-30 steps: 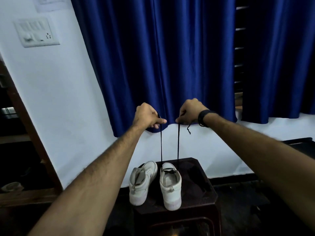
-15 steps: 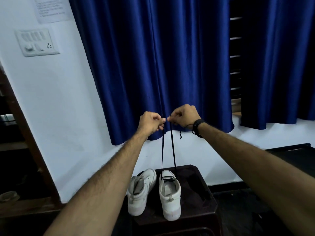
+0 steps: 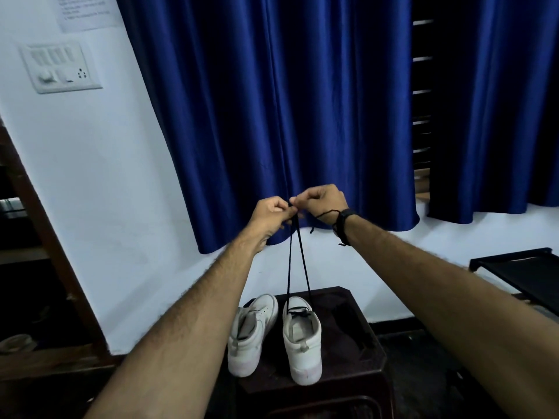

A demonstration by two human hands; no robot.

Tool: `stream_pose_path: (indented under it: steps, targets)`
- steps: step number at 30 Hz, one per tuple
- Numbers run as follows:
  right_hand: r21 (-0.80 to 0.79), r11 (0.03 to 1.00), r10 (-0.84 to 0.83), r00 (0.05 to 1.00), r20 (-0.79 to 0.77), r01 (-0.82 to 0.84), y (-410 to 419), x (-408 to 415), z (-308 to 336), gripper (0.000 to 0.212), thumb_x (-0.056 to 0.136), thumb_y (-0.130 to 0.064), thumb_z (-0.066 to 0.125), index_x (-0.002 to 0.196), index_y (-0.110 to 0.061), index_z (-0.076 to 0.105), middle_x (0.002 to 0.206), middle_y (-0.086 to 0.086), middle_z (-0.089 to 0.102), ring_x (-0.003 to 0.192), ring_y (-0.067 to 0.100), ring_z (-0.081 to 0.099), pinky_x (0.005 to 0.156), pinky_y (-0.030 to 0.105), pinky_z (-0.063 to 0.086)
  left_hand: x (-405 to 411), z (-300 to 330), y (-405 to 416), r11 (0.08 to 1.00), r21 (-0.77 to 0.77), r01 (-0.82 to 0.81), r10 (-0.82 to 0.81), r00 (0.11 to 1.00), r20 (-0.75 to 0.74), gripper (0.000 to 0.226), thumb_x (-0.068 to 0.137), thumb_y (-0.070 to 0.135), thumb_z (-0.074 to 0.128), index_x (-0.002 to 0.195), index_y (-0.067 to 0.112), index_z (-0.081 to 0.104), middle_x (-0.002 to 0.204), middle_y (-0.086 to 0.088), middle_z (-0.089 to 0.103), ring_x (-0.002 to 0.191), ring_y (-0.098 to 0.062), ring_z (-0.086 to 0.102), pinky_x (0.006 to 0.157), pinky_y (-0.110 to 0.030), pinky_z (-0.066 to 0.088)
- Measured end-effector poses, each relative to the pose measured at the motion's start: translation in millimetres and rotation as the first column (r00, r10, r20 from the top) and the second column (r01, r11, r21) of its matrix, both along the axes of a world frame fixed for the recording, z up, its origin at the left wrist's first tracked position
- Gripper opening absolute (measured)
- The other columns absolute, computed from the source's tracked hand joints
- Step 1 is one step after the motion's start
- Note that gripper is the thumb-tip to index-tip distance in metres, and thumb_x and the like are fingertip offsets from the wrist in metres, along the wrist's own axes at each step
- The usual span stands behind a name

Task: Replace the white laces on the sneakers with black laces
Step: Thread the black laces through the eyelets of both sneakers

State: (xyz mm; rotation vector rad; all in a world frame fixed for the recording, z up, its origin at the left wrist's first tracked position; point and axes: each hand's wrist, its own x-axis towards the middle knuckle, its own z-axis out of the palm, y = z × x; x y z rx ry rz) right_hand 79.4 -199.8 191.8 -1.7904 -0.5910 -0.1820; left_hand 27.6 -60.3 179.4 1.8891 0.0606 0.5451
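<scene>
Two white sneakers stand heel-toward-me on a dark stool. The left sneaker has no lace that I can see. The right sneaker has a black lace threaded near its toe, and the lace's two strands rise taut to my hands. My left hand and my right hand are raised high above the shoes, fingertips touching, each pinching one end of the black lace. A dark band sits on my right wrist.
A blue curtain hangs behind my hands. The white wall carries a switch panel. A dark wooden frame stands at the left, and a black low table at the right.
My hands, held apart a second ago with the strands parallel, have come together so the two lace ends meet. The view has tilted a little upward.
</scene>
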Motion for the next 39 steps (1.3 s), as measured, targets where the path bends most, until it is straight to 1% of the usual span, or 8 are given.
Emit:
stream_pose_path:
  steps: [8,17,20,25,28,31,34,39]
  targets:
    - [-0.164,0.901,0.325,0.875,-0.359,-0.402,15,-11,-68,0.047,0.106,-0.042,0.023,0.119,-0.017,0.060,0.105,0.000,0.070,0.092,0.013,0.053,0.072,0.028,0.037,11,-9,5,0.976,-0.161,-0.149,0.167,0.981,0.099,0.022,0.093,0.004,0.063,0.075,0.012,0.053,0.067,-0.005,0.066,0.051,-0.006,0.054,0.051,-0.015,0.045]
    - [0.007,0.960,0.271,0.919,-0.286,-0.281,13,-9,-124,0.028,0.101,-0.011,0.046,0.113,0.003,0.067,0.073,-0.004,0.055,0.070,0.005,0.049,0.056,0.002,0.037,10,-45,45,0.806,-0.316,-0.501,0.532,0.846,0.015,0.016,0.088,0.005,0.067,0.078,0.013,0.059,0.068,-0.004,0.070,0.051,-0.010,0.060,0.053,-0.024,0.052]
    - [0.078,0.979,0.201,0.943,-0.265,-0.187,14,-7,-130,0.020,0.093,-0.004,0.058,0.110,0.000,0.068,0.066,-0.003,0.062,0.063,0.003,0.056,0.059,0.006,0.041,2,-82,59,0.743,-0.106,-0.661,0.644,0.749,-0.153,0.023,0.082,0.008,0.069,0.070,0.018,0.053,0.072,-0.004,0.064,0.060,-0.021,0.063,0.055,-0.026,0.051]
    - [-0.008,0.989,0.142,0.959,-0.246,-0.148,12,4,-127,0.020,0.083,-0.005,0.061,0.092,-0.021,0.068,0.064,0.001,0.071,0.070,0.012,0.062,0.067,0.024,0.044,-13,-142,47,0.893,0.267,-0.362,0.450,0.727,-0.519,0.029,0.071,0.017,0.071,0.099,0.011,0.067,0.081,-0.001,0.070,0.063,-0.017,0.067,0.057,-0.023,0.053]
    - [-0.125,0.981,0.120,0.972,-0.201,-0.147,11,5,-121,0.021,0.081,-0.008,0.058,0.091,-0.023,0.069,0.066,0.000,0.072,0.072,0.011,0.062,0.071,0.025,0.047,-15,-143,34,0.828,0.363,-0.427,0.525,0.817,-0.236,0.028,0.080,0.009,0.062,0.104,0.023,0.067,0.110,-0.001,0.057,0.097,-0.022,0.063,0.076,-0.025,0.043]
    - [-0.221,0.963,0.123,0.980,-0.159,-0.157,11,5,-115,0.021,0.082,-0.010,0.057,0.090,-0.022,0.073,0.067,-0.002,0.072,0.067,0.003,0.060,0.065,0.017,0.046,-6,-128,21,0.963,0.113,-0.245,0.245,0.969,0.014,0.028,0.096,0.006,0.051,0.111,0.021,0.070,0.110,0.001,0.064,0.087,-0.014,0.060,0.069,-0.020,0.040]
    - [-0.192,0.971,0.110,0.979,-0.172,-0.143,13,7,-113,0.014,0.082,-0.012,0.062,0.087,-0.019,0.073,0.071,0.001,0.073,0.064,0.004,0.062,0.066,0.021,0.049,-5,-121,0,0.975,-0.210,0.070,-0.105,0.982,-0.157,0.029,0.107,0.024,0.036,0.122,0.028,0.061,0.098,0.006,0.063,0.066,-0.007,0.044,0.055,-0.019,0.035]
    - [-0.139,0.986,0.064,0.974,-0.217,-0.096,11,9,-118,0.025,0.080,-0.003,0.055,0.086,-0.020,0.072,0.066,-0.001,0.071,0.064,0.007,0.065,0.066,0.022,0.053,-7,-144,-7,0.930,-0.350,0.113,-0.222,0.932,-0.288,0.040,0.107,0.034,0.034,0.104,0.018,0.069,0.079,-0.001,0.069,0.053,-0.005,0.044,0.052,-0.022,0.031]
